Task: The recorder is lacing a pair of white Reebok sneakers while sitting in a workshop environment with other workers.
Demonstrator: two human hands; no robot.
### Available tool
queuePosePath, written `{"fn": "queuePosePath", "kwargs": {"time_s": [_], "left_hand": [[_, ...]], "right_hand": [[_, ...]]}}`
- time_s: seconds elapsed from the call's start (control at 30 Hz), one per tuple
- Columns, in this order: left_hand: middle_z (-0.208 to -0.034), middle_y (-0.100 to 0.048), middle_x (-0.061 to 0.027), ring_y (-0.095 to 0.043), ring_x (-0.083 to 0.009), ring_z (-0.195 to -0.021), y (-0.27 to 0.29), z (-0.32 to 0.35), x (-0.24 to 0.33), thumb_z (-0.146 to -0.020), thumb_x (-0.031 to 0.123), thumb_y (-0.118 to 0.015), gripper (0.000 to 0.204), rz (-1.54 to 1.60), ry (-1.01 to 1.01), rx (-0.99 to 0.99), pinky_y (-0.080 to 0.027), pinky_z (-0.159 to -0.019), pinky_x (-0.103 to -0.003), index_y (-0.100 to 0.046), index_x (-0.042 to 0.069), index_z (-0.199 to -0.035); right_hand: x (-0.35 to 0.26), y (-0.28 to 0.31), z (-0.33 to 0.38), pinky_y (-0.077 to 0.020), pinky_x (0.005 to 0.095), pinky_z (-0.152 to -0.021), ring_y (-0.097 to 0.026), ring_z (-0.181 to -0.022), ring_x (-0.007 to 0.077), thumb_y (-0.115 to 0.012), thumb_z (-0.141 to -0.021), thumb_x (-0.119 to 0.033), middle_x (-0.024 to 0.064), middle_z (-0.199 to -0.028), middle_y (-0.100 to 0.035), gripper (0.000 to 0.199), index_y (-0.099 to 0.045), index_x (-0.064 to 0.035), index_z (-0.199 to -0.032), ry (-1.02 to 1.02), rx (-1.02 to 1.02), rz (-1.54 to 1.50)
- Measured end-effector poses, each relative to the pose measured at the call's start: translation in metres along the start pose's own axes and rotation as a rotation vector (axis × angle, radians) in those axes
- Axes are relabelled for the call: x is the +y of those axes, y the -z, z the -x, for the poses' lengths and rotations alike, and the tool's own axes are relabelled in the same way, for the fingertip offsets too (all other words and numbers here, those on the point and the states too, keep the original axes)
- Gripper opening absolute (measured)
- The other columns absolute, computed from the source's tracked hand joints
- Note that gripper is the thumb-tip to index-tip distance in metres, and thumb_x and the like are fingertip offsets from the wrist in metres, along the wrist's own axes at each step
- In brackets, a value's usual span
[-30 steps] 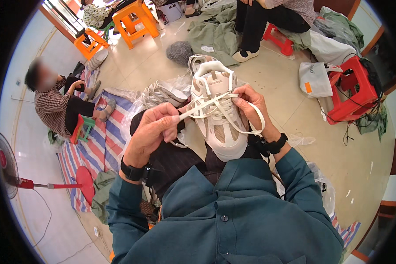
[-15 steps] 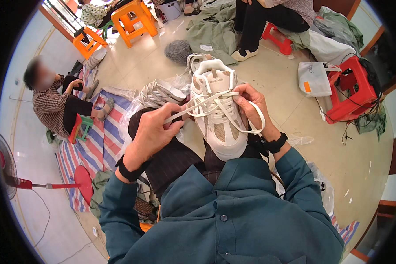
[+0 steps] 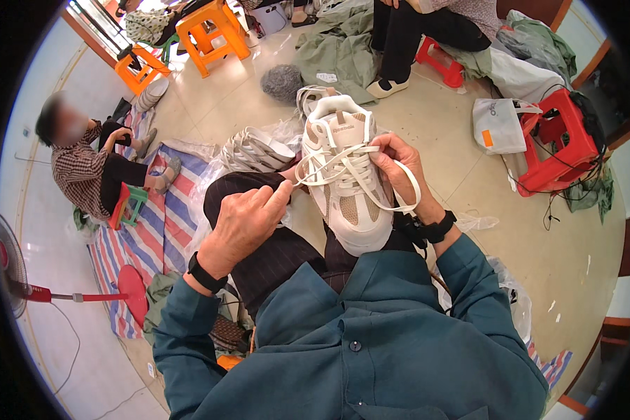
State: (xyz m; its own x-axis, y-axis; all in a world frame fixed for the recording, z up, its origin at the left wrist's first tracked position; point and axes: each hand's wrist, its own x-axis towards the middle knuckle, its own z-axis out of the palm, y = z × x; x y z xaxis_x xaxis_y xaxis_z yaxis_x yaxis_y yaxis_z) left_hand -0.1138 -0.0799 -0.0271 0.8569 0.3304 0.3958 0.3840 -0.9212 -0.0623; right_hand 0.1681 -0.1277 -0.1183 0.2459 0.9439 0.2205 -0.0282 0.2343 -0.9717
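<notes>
A white and beige sneaker (image 3: 357, 217) sits over my lap, toe toward me, with flat cream laces (image 3: 353, 171) crossed over its tongue. My right hand (image 3: 401, 168) is closed at the shoe's right side, thumb and forefinger pinching the lace near the top eyelets. From there a loose loop hangs beside the toe. On the other side, my left hand (image 3: 248, 224) is closed, back of the hand up. Its fingertips meet a lace stretching left off the shoe; the thumb is hidden.
More sneakers (image 3: 255, 150) lie in clear plastic beyond my left knee, on a striped sheet (image 3: 182, 182). One person (image 3: 84, 157) sits at left; others sit farther back. A red stool (image 3: 560, 143) with cables and a white bag (image 3: 498, 126) stand right. A red fan (image 3: 133, 294) is at left.
My left hand has turned palm down and shifted slightly, its fingers now pointing toward the shoe. Less lace shows between it and the shoe. My right hand keeps its pinch.
</notes>
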Motion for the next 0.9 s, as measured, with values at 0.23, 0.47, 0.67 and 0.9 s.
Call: {"fn": "queuePosePath", "kwargs": {"time_s": [0.23,0.47,0.67,0.9], "left_hand": [[-0.062,-0.048,-0.005,-0.053,-0.0177,-0.051,-0.013,0.017,-0.023,-0.075,0.0,-0.064,0.035,-0.122,-0.005,0.091,-0.042,-0.046,-0.032,-0.058,0.001,-0.11],[-0.061,-0.048,-0.0064,-0.053,-0.0192,-0.05,0.002,0.011,0.0,-0.075,0.0,-0.061,0.048,0.194,-0.078,-0.03,-0.044,-0.047,-0.032,-0.054,-0.002,-0.122],[-0.066,-0.059,-0.0102,-0.058,-0.0205,-0.052,0.019,0.011,0.021,-0.085,0.005,-0.056,0.027,0.618,0.076,-0.137,-0.047,-0.051,-0.031,-0.06,-0.005,-0.111],[-0.061,-0.058,-0.0056,-0.047,-0.0077,-0.052,0.056,-0.003,0.026,-0.097,0.024,-0.04,0.042,1.409,0.558,-0.308,-0.037,-0.048,-0.023,-0.067,-0.008,-0.091]], "right_hand": [[-0.004,-0.001,0.0,-0.0419,0.019,-0.064,-0.049,-0.07,0.0035,-0.061,-0.088,-0.006,-0.0044,-0.077,-0.053,0.007,-0.061,-0.0038,-0.094,-0.011,-0.005,0.006],[0.004,0.001,-0.001,-0.0424,0.019,-0.065,-0.05,-0.07,0.0037,-0.061,-0.088,-0.006,-0.0037,-0.077,-0.055,0.007,-0.061,-0.0038,-0.095,0.023,0.005,-0.019],[0.003,0.0,-0.001,-0.0429,0.019,-0.066,-0.05,-0.071,0.0039,-0.06,-0.088,-0.004,-0.0036,-0.079,-0.055,0.008,-0.061,-0.004,-0.096,0.024,-0.001,-0.018],[0.003,-0.001,0.0,-0.0432,0.0196,-0.067,-0.05,-0.071,0.0052,-0.059,-0.086,-0.001,-0.0029,-0.079,-0.053,0.013,-0.06,-0.0045,-0.098,0.047,0.0,0.036]]}}
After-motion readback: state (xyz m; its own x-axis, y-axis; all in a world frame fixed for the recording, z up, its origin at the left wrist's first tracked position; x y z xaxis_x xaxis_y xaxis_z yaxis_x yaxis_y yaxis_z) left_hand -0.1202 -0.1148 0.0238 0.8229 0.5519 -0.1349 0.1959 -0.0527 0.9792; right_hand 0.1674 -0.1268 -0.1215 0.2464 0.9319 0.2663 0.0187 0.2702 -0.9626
